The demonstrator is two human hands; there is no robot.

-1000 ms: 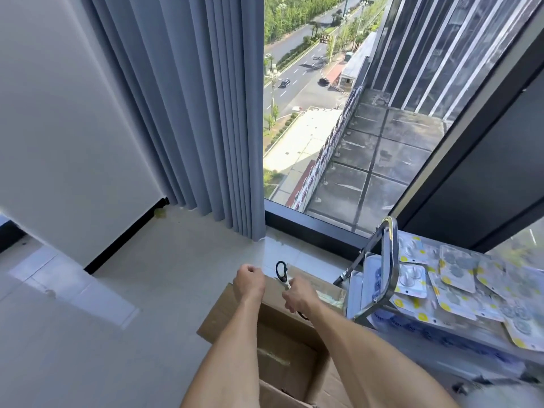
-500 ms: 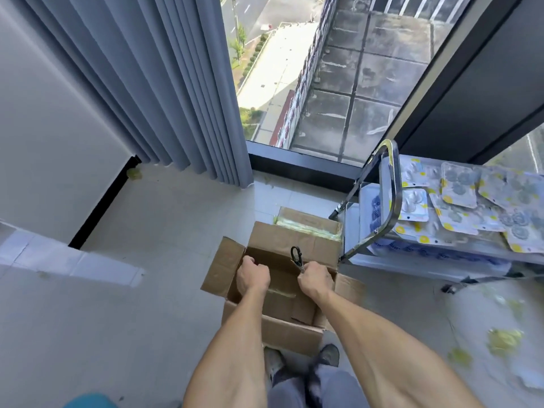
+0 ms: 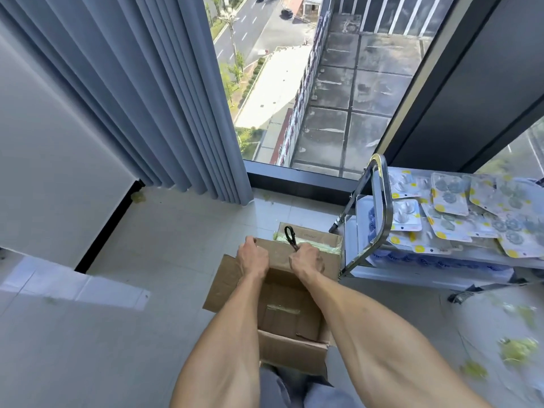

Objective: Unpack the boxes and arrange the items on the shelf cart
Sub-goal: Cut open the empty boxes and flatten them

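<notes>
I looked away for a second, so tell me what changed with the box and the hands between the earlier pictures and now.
Little changed. Both hands stayed on the far flap of the open cardboard box: the left hand still grips it, and the right hand still holds the scissors. Mostly the view tilted. The cart and its packets stayed put.
</notes>
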